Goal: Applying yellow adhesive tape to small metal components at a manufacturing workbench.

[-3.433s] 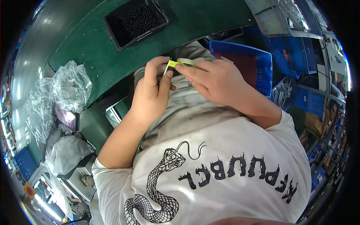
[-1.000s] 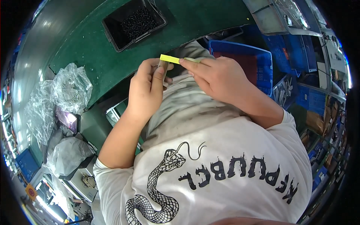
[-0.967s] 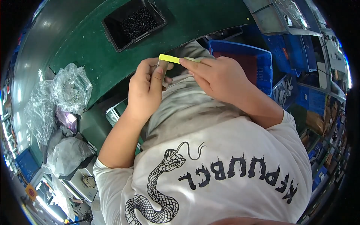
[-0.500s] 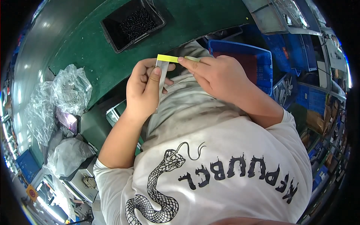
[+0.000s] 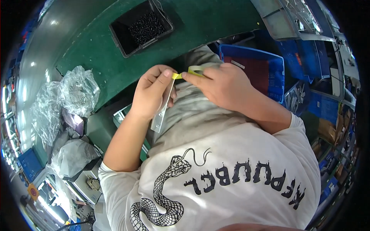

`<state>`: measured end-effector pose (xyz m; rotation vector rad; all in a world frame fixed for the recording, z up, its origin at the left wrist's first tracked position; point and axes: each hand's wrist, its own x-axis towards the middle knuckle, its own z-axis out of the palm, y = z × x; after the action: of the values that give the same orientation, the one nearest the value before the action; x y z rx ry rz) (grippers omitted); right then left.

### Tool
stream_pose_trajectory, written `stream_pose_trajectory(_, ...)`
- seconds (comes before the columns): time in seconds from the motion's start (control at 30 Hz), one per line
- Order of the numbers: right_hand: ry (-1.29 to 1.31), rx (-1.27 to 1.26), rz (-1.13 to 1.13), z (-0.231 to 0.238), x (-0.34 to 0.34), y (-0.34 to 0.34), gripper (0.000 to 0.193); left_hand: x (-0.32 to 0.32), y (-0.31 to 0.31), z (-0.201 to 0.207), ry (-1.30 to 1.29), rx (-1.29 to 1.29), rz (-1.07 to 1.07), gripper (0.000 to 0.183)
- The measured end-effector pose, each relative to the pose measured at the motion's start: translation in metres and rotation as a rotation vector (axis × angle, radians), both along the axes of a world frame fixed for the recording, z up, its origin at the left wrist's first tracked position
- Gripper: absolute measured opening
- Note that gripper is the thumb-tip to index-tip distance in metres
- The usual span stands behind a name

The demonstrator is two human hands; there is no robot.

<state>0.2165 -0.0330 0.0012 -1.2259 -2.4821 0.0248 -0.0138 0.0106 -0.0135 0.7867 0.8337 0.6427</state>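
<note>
My left hand (image 5: 148, 92) is closed around a flat, light metal strip (image 5: 158, 121) with small holes near its lower end. Bright yellow tape (image 5: 177, 76) lies at the strip's upper end, under my left thumb. From there it runs across to my right hand (image 5: 229, 84), whose index finger points along it. A small roll of yellow tape (image 5: 196, 68) sits in the curled fingers of my right hand, partly hidden. Both hands are above my lap, close together at the edge of the green table (image 5: 123, 71).
On the table stands a black bin (image 5: 124, 49) of small black parts. To the right is a blue crate (image 5: 283, 77) with a reddish bottom and a metal strip (image 5: 237, 64) inside. Crumpled clear plastic bags (image 5: 79, 90) lie at left. Metal racks (image 5: 275, 25) stand at far right.
The metal strip has tilted and turned, so its holed lower end now shows. My left thumb has moved up onto the taped end. The tape is twisted, and its roll shows more.
</note>
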Motion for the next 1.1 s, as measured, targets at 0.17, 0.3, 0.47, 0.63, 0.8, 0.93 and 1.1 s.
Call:
stream_pose_trajectory(0.17,-0.031,-0.014,0.051,0.001,0.013,0.003,0.043,0.011,-0.002,0.004,0.145,0.104,0.145,0.012)
stream_pose_trajectory(0.3,-0.060,0.144,0.043,0.007,0.022,0.022,0.043,0.017,0.007,0.027,0.301,0.383,0.145,0.009)
stream_pose_trajectory(0.47,-0.145,0.237,0.020,0.028,0.031,0.064,0.043,0.036,0.045,0.070,0.684,0.609,0.181,0.014)
stream_pose_trajectory(0.63,-0.083,0.399,-0.033,0.023,0.030,0.112,0.038,0.049,0.084,0.086,0.749,0.607,0.225,0.021)
stream_pose_trajectory(0.8,-0.150,0.337,-0.084,0.014,0.023,0.141,0.035,0.049,0.113,0.077,0.760,0.551,0.242,0.024)
stream_pose_trajectory(0.93,-0.135,0.308,-0.066,-0.001,0.016,0.154,0.033,0.047,0.128,0.067,0.820,0.530,0.222,0.025)
stream_pose_trajectory(1.1,-0.191,0.126,-0.065,-0.014,0.020,0.145,0.033,0.042,0.124,0.063,0.783,0.472,0.191,0.022)
